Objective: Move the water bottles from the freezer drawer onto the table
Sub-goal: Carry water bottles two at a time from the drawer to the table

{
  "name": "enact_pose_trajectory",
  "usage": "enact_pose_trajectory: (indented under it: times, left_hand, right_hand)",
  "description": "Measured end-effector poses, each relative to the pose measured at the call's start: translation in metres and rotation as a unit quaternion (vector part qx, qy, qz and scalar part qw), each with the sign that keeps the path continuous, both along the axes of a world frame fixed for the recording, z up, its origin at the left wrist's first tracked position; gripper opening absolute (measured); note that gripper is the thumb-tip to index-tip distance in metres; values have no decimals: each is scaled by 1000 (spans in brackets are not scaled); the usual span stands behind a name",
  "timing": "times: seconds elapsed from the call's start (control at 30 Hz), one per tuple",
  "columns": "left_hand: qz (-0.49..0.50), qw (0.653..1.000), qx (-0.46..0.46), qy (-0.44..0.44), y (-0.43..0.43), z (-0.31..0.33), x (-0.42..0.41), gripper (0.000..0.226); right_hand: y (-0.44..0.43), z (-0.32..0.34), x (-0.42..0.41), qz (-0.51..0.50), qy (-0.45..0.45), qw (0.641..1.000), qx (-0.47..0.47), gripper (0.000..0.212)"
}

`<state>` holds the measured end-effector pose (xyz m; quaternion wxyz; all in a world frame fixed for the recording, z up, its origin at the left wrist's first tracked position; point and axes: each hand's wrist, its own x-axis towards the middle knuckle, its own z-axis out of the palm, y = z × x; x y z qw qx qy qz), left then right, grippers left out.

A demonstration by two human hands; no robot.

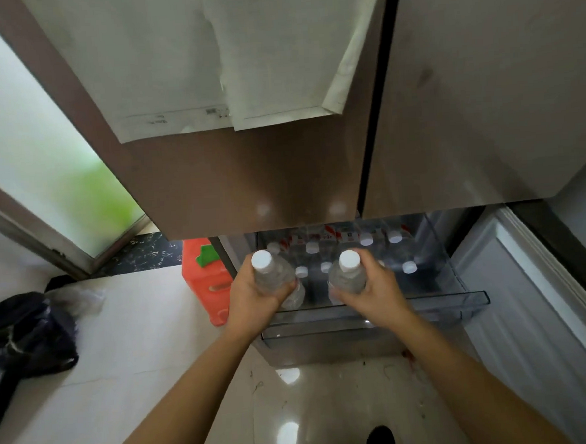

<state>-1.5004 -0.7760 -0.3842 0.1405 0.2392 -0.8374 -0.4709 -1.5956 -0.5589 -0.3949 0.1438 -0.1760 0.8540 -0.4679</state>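
Observation:
The clear plastic freezer drawer (461, 302) is pulled out at the foot of the fridge. Several water bottles (398, 249) with white caps stand upright inside it. My left hand (254, 292) grips one clear bottle (270, 273) by its body, above the drawer's front left corner. My right hand (374, 290) grips a second clear bottle (348, 275) above the drawer's front middle. Both held bottles are upright, caps toward the camera. No table is in view.
The brown fridge doors (282, 174) hang over the drawer, with white papers (207, 72) stuck on them. An orange plastic crate (204, 282) stands left of the drawer. A dark bag (27, 332) lies on the tiled floor at left. A white door panel (529, 293) is at right.

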Motion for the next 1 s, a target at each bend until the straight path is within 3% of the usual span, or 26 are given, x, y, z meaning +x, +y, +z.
enact_pose_trajectory:
  times: [0.17, 0.3, 0.4, 0.53, 0.73, 1.0]
  left_hand:
    - [114, 990, 18, 79, 14, 34, 27, 69]
    - [224, 960, 34, 165, 21, 69, 63, 76]
    - [283, 934, 10, 219, 11, 92, 106, 60]
    - [339, 908, -45, 242, -6, 115, 190, 60]
    - [432, 862, -101, 246, -24, 141, 355, 66]
    - [517, 801, -151, 260, -22, 155, 575, 65]
  right_hand:
    - [-26, 27, 5, 51, 44, 996, -62, 78]
    - [-56, 46, 17, 117, 80, 986, -83, 79]
    - [-85, 62, 38, 177, 148, 968, -101, 75]
    - [-129, 89, 87, 236, 201, 933, -180, 68]
    - [-194, 124, 218, 351, 143, 894, -238, 81]
    - [-252, 143, 451, 470, 121, 822, -297, 63]
